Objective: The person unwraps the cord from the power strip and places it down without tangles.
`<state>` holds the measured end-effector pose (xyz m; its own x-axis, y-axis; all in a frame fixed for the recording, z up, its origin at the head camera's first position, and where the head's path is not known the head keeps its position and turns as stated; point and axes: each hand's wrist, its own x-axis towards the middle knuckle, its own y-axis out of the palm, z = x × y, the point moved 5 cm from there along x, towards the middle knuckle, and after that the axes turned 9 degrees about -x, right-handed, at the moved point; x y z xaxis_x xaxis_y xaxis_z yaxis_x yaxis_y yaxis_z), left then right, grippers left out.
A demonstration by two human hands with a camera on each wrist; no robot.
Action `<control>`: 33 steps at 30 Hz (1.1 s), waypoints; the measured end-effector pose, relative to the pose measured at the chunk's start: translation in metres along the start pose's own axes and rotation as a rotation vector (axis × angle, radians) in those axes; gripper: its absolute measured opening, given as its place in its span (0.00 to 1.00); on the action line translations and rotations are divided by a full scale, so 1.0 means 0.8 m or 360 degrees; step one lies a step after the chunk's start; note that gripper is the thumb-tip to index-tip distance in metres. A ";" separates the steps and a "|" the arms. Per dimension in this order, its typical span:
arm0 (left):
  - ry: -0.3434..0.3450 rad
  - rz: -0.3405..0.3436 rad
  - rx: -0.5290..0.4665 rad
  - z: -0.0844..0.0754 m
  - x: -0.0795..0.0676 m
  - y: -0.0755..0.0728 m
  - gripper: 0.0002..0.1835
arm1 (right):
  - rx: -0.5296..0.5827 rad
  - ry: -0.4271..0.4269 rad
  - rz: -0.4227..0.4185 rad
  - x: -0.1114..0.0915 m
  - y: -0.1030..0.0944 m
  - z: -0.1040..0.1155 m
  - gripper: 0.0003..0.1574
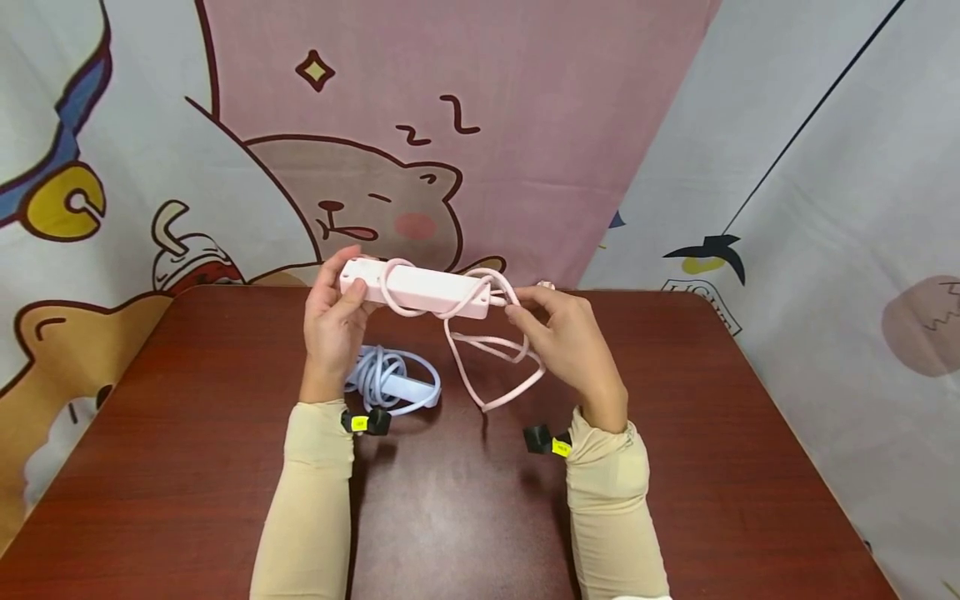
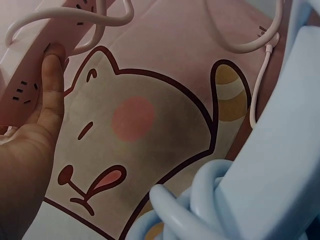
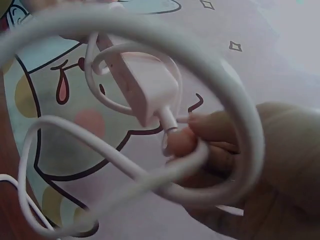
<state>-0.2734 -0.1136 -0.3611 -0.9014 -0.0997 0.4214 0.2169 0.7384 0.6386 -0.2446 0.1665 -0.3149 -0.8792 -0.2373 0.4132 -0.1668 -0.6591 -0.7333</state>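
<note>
A pale pink power strip (image 1: 427, 292) is held up above the table, its cord looped around it. My left hand (image 1: 335, 321) grips its left end, thumb on the near side. In the left wrist view, its socket slots face the camera beside a finger (image 2: 52, 82). At the strip's other end, my right hand (image 1: 573, 337) pinches the pink cord (image 3: 172, 175) close to where it leaves the housing. Slack loops of that cord hang below, down to a bend (image 1: 485, 407). A light blue power strip (image 1: 411, 389) lies behind my left wrist, its blue cord (image 1: 378, 373) wound around it.
The dark red-brown table (image 1: 675, 467) reaches back to a cartoon-printed cloth (image 1: 555, 125) behind its far edge. A small pale plug (image 2: 272, 40) shows in the left wrist view. Black wrist cameras (image 1: 378, 421) with yellow labels stick out from both sleeves.
</note>
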 end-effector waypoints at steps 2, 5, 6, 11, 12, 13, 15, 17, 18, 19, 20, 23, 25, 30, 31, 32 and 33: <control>0.0009 -0.0002 -0.0013 -0.001 0.000 -0.001 0.17 | 0.0030 -0.0042 -0.0057 0.000 0.000 0.003 0.12; 0.0022 -0.0001 -0.0029 -0.002 0.000 -0.001 0.17 | 0.0113 -0.0061 -0.0102 0.001 -0.001 0.002 0.12; 0.0026 0.0001 -0.0032 -0.003 0.000 -0.001 0.17 | 0.0135 -0.0058 -0.0113 0.002 -0.001 0.001 0.12; 0.0034 0.0001 -0.0032 -0.003 0.002 -0.001 0.18 | 0.0099 -0.0054 -0.0183 0.002 -0.003 -0.006 0.12; 0.0036 0.0004 -0.0025 -0.003 0.002 -0.001 0.18 | 0.0074 -0.0058 -0.0203 0.002 -0.003 -0.008 0.12; 0.0038 0.0006 -0.0022 -0.003 0.002 -0.001 0.18 | 0.0044 -0.0061 -0.0228 0.002 -0.004 -0.009 0.12; 0.0038 0.0009 -0.0011 -0.004 0.002 -0.001 0.18 | 0.0003 -0.0060 -0.0274 0.002 -0.006 -0.011 0.12; 0.0041 0.0010 -0.0013 -0.005 0.001 0.000 0.18 | -0.0024 -0.0052 -0.0317 0.002 -0.007 -0.013 0.12; 0.0042 0.0011 -0.0013 -0.005 0.001 0.001 0.18 | -0.0028 -0.0043 -0.0337 0.001 -0.008 -0.014 0.12; 0.0042 0.0010 -0.0017 -0.005 0.001 0.001 0.18 | -0.0027 -0.0033 -0.0352 0.001 -0.008 -0.015 0.12; 0.0041 0.0009 -0.0028 -0.006 0.001 0.001 0.17 | -0.0020 -0.0021 -0.0364 0.001 -0.009 -0.016 0.12; 0.0037 0.0010 -0.0065 -0.006 0.001 0.002 0.17 | 0.0005 0.0014 -0.0401 0.001 -0.010 -0.020 0.12; 0.0035 0.0013 -0.0101 -0.006 0.001 0.002 0.17 | 0.0017 0.0038 -0.0420 0.001 -0.011 -0.023 0.12; 0.0032 0.0026 -0.0136 -0.006 0.001 0.001 0.16 | 0.0012 0.0094 -0.0413 0.000 -0.012 -0.028 0.13; 0.0033 0.0027 -0.0141 -0.006 0.001 0.001 0.16 | 0.0013 0.0103 -0.0401 0.000 -0.011 -0.030 0.13; 0.0032 0.0030 -0.0152 -0.006 0.001 0.000 0.17 | 0.0008 0.0109 -0.0387 0.000 -0.011 -0.031 0.13; 0.0032 0.0035 -0.0153 -0.006 0.001 0.000 0.17 | 0.0007 0.0109 -0.0370 0.000 -0.010 -0.032 0.14</control>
<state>-0.2725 -0.1166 -0.3578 -0.8885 -0.0984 0.4482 0.2723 0.6731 0.6876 -0.2549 0.1899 -0.3227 -0.8457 -0.0301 0.5327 -0.3662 -0.6934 -0.6206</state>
